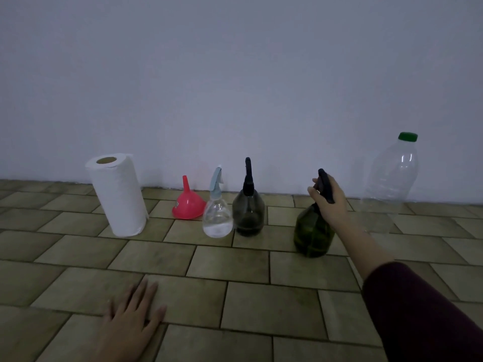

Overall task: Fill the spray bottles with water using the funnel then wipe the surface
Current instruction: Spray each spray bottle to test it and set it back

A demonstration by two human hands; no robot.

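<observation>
Right hand (pixel 329 198) seemingly around green spray bottle (pixel 313 235)

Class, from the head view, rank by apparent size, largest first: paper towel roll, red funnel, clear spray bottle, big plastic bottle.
1. Big plastic bottle
2. Paper towel roll
3. Clear spray bottle
4. Red funnel

The first two look close; the bottle is taller, the roll wider.
</observation>
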